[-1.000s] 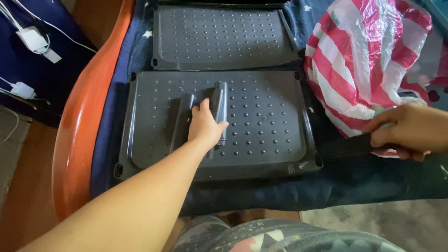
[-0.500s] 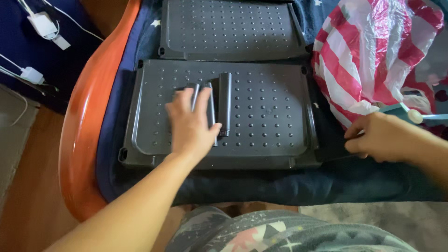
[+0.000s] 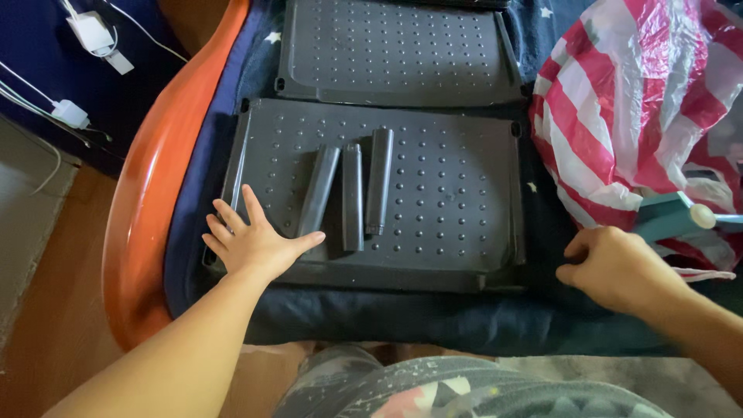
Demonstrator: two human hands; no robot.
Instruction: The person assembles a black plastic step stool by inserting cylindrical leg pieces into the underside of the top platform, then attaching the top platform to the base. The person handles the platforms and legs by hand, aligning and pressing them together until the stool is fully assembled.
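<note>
A dark grey studded plastic panel (image 3: 449, 201) lies on a navy cloth in front of me. Three dark grey tubes (image 3: 352, 193) lie side by side on its left half. My left hand (image 3: 251, 241) rests flat on the panel's near left corner, fingers spread, just left of the tubes and holding nothing. My right hand (image 3: 615, 267) hovers curled over the cloth beyond the panel's right edge, below a red and white striped plastic bag (image 3: 635, 101); whether it grips anything is hidden.
A second studded panel (image 3: 395, 50) lies behind the first. An orange curved rim (image 3: 147, 209) runs along the left. White chargers and cables (image 3: 89, 35) sit at far left. A teal tool with a white knob (image 3: 681, 217) pokes out by the bag.
My left hand let go of the tubes and slid down-left to the panel's corner; three tubes now lie apart in a row. My right hand moved left, off the bag.
</note>
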